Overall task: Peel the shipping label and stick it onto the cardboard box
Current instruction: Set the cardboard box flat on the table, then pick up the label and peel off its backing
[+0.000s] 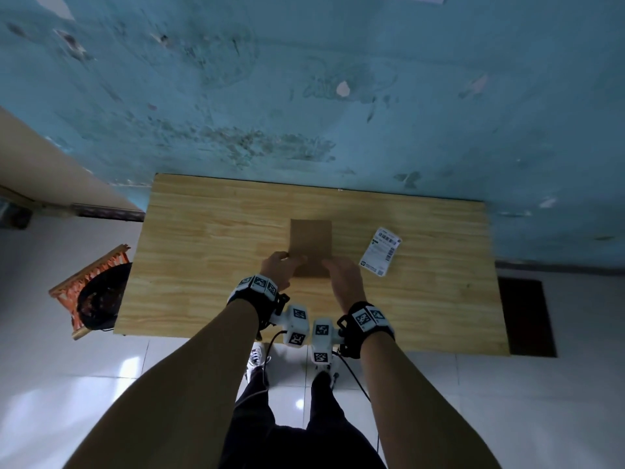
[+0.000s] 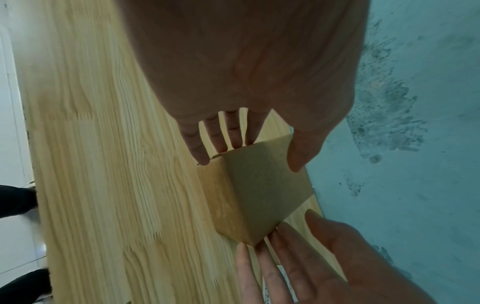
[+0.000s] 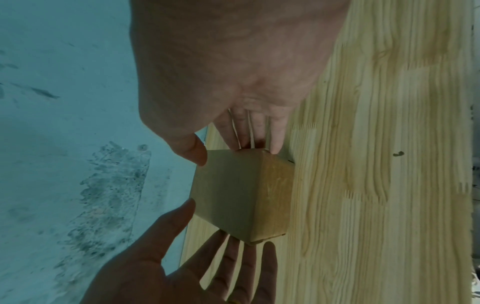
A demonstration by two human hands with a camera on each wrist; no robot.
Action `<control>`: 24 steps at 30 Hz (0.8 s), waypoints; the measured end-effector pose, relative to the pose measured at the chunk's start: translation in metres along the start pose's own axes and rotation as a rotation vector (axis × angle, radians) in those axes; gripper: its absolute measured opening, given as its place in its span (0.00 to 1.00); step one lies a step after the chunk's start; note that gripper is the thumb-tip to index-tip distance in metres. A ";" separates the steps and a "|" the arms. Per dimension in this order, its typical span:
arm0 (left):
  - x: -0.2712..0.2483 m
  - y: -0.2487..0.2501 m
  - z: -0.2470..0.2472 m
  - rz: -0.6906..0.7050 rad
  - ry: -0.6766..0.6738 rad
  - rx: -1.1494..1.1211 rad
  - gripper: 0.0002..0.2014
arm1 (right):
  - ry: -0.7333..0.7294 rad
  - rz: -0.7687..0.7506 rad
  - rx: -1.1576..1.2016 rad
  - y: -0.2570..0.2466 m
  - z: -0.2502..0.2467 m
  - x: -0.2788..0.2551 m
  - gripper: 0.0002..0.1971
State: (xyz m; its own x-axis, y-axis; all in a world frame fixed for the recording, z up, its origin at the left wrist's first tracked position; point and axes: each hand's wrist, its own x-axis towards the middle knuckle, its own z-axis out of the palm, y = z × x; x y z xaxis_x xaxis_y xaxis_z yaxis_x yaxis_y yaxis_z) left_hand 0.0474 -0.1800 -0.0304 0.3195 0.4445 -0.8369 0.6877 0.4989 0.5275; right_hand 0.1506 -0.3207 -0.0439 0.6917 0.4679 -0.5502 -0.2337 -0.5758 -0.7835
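A small brown cardboard box stands on the wooden table, near its middle. My left hand is at the box's near left corner and my right hand at its near right corner. In the left wrist view the left hand has straight fingers against the side of the box, thumb over the top edge. In the right wrist view the right hand lies the same way on the box. The white shipping label lies flat on the table to the right of the box, untouched.
A worn blue wall rises right behind the table's far edge. On the tiled floor to the left stands an orange woven seat with a black item on it. A dark mat lies on the floor to the right.
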 end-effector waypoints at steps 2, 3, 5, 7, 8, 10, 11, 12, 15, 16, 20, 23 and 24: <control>0.000 -0.002 0.001 -0.006 0.018 -0.008 0.27 | -0.017 0.027 0.012 0.002 -0.006 0.003 0.15; 0.001 -0.003 0.000 -0.006 0.022 -0.014 0.22 | -0.017 0.054 0.006 0.006 -0.009 0.006 0.16; 0.001 -0.003 -0.001 0.001 0.043 -0.035 0.16 | 0.039 0.104 -0.018 0.016 -0.020 0.014 0.10; 0.008 -0.004 -0.003 0.002 0.086 -0.050 0.26 | 0.159 0.176 -0.091 0.025 -0.035 0.024 0.10; 0.012 -0.005 -0.004 0.006 0.122 -0.056 0.36 | 0.217 0.228 -0.126 0.028 -0.044 0.029 0.11; 0.015 -0.004 -0.004 0.043 0.196 -0.057 0.43 | 0.301 0.322 -0.136 0.035 -0.059 0.040 0.15; 0.009 0.000 -0.004 0.069 0.230 -0.041 0.38 | 0.326 0.370 -0.125 0.037 -0.066 0.046 0.17; 0.005 0.004 -0.005 0.095 0.264 -0.023 0.31 | 0.341 0.423 -0.122 0.040 -0.073 0.050 0.19; 0.006 0.009 -0.007 0.117 0.308 -0.007 0.23 | 0.313 0.559 -0.153 0.046 -0.087 0.062 0.17; 0.005 0.010 -0.007 0.123 0.314 -0.002 0.23 | 0.299 0.586 -0.162 0.048 -0.089 0.064 0.16; 0.006 0.009 -0.010 0.100 0.316 -0.032 0.23 | 0.299 0.621 -0.149 0.054 -0.087 0.073 0.23; 0.009 0.005 -0.012 0.087 0.297 -0.067 0.27 | 0.336 0.624 -0.184 0.064 -0.082 0.081 0.26; 0.009 0.004 -0.014 0.084 0.293 -0.080 0.30 | 0.350 0.627 -0.188 0.067 -0.081 0.084 0.26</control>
State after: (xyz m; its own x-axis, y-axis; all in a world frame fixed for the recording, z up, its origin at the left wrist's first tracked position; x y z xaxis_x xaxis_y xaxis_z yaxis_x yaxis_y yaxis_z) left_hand 0.0442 -0.1640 -0.0335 0.1635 0.6768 -0.7178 0.6097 0.5026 0.6128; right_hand 0.2481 -0.3740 -0.1195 0.6515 -0.2091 -0.7292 -0.5572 -0.7842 -0.2729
